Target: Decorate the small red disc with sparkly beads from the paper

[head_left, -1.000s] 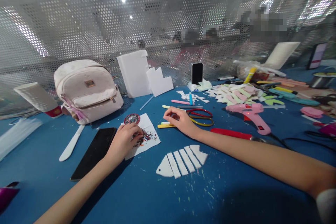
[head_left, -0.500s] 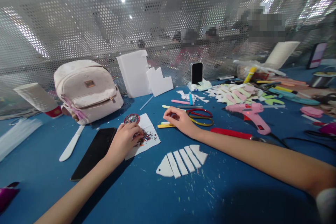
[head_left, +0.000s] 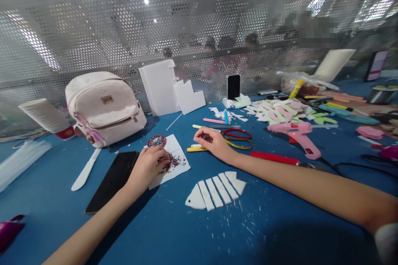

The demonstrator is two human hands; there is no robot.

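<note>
My left hand (head_left: 151, 161) rests on a white sheet of paper (head_left: 169, 178), its bent fingertips drawn together in a loose pile of coloured glitter pieces (head_left: 177, 160). Whatever those fingers pinch is too small to make out. Just behind it sits a small red-rimmed dish of glitter (head_left: 156, 140). My right hand (head_left: 214, 143) lies over a few markers (head_left: 195, 149), beside red and yellow scissors (head_left: 239, 137); its fingers are curled toward the thumb, and anything between them is hidden. Nearer me, white foam pieces (head_left: 214, 190) are laid out in a fish shape.
On the left are a black phone (head_left: 113, 182), a white plastic knife (head_left: 86, 169) and a pale backpack (head_left: 104, 107). To the right lie a red-handled tool (head_left: 273, 158), a pink glue gun (head_left: 295, 134) with a cord and heaped foam scraps (head_left: 280, 109). A perforated metal screen (head_left: 192, 20) stands behind.
</note>
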